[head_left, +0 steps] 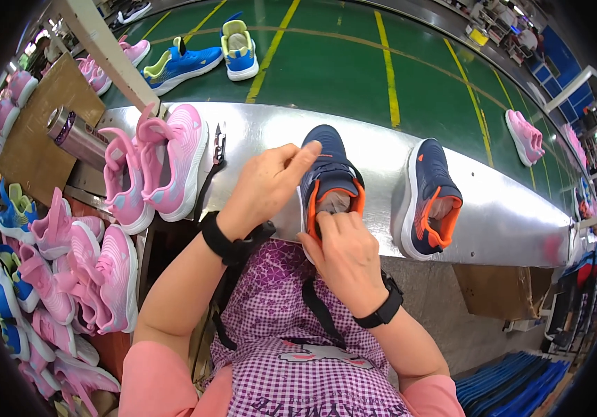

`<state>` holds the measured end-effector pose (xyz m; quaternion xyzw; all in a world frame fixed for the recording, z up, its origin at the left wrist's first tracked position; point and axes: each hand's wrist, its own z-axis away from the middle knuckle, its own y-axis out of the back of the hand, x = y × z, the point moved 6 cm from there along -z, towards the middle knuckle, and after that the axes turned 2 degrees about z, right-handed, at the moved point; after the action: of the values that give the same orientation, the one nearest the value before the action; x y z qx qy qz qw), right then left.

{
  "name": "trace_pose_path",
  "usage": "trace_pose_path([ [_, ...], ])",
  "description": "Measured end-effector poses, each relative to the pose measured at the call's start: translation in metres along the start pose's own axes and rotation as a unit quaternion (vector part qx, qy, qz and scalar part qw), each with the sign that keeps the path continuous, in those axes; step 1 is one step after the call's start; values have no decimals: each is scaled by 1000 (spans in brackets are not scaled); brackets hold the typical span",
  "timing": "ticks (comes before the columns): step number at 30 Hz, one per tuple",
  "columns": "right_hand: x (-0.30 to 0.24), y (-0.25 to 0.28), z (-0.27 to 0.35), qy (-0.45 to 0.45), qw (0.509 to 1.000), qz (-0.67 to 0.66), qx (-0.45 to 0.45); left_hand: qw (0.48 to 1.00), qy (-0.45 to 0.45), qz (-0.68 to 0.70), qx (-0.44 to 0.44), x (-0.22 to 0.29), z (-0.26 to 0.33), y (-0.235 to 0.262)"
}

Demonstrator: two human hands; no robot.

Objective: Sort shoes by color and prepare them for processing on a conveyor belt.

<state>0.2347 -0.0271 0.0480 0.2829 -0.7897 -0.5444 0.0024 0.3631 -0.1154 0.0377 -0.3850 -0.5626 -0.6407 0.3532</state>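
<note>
A navy sneaker with an orange lining lies on the metal ledge in front of me, its toe pointing away. My right hand is closed at its heel opening, fingers curled over the rim beside pale stuffing and thumb along the left side. Beside the shoe's front, my left hand is closed, its thumb overlapping the toe. The left fingertips are hidden, and whether they pinch anything does not show. To the right rests a matching navy sneaker, untouched, also stuffed.
Pink sneakers stand left on the ledge, near a dark slender tool and a steel flask. Many shoes pile up at lower left. Blue sneakers sit on the green conveyor. A cardboard box is below right.
</note>
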Motion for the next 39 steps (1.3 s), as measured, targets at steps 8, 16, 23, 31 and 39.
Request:
trace_pose_path([
  [8, 2, 13, -15, 17, 999, -19, -19, 981, 51, 162, -97, -12, -9, -12],
  [16, -2, -2, -2, 0, 999, 49, 10, 967, 104, 204, -110, -11, -15, -19],
  [23, -4, -3, -4, 18, 999, 44, 19, 971, 73, 194, -121, -18, -19, -10],
  [31, 7, -12, 5, -14, 998, -26, 48, 939, 94, 308, -124, -45, 1, -19],
  [39, 7, -11, 5, 6, 999, -19, 49, 923, 120, 354, -89, -58, 16, -27],
])
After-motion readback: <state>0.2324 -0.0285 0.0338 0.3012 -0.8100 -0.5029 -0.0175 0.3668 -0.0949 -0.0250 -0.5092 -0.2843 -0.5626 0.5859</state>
